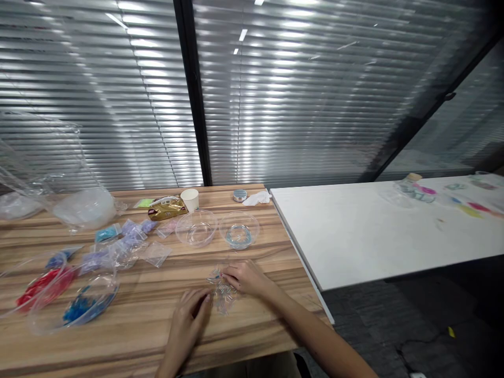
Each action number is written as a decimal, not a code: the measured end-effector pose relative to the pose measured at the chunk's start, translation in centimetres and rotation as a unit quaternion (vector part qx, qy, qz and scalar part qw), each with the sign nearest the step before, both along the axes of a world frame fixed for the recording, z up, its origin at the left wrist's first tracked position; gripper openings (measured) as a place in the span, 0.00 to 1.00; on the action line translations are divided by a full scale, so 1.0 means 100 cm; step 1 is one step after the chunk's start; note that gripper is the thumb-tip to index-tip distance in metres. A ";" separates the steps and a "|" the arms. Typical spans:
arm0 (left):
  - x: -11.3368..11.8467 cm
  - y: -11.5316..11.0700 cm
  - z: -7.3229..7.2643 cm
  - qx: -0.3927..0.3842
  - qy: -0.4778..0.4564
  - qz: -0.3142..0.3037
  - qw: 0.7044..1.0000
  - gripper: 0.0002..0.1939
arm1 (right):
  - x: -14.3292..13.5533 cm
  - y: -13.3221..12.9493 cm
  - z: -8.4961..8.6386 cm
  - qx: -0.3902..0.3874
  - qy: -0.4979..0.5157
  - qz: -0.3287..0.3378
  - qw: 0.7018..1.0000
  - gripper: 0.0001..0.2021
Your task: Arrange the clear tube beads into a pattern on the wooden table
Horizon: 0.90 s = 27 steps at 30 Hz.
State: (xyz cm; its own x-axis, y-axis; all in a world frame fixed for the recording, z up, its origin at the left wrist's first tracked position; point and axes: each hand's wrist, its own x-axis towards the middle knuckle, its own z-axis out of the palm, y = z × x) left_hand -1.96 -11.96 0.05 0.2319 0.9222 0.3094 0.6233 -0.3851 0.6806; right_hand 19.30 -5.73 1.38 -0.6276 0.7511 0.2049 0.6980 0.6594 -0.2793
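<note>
The right hand (246, 278) and left hand (187, 315) are flanking small, clear, slender pieces (224, 296) on the brown striped wooden tabletop (145, 325), likely keeping them gathered; cannot tell whether either grip is closed.

Shows bare left hand (186, 317) and bare right hand (246, 278), with slim forearms (315, 331), also bare. Wears at the lap a dull, brownish-grey cloth (271, 366). Shows beside it a small black part (302, 365), too much cut off to tell exactly.
</note>
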 end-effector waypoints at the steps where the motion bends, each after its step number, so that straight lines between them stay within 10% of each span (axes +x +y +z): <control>1: 0.000 0.000 0.000 -0.002 0.001 0.000 1.000 0.16 | 0.000 0.000 0.000 -0.002 0.001 0.000 1.000 0.11; 27: 0.002 -0.002 0.004 -0.021 -0.003 0.001 1.000 0.16 | 0.002 -0.002 0.005 -0.038 0.012 0.006 0.999 0.10</control>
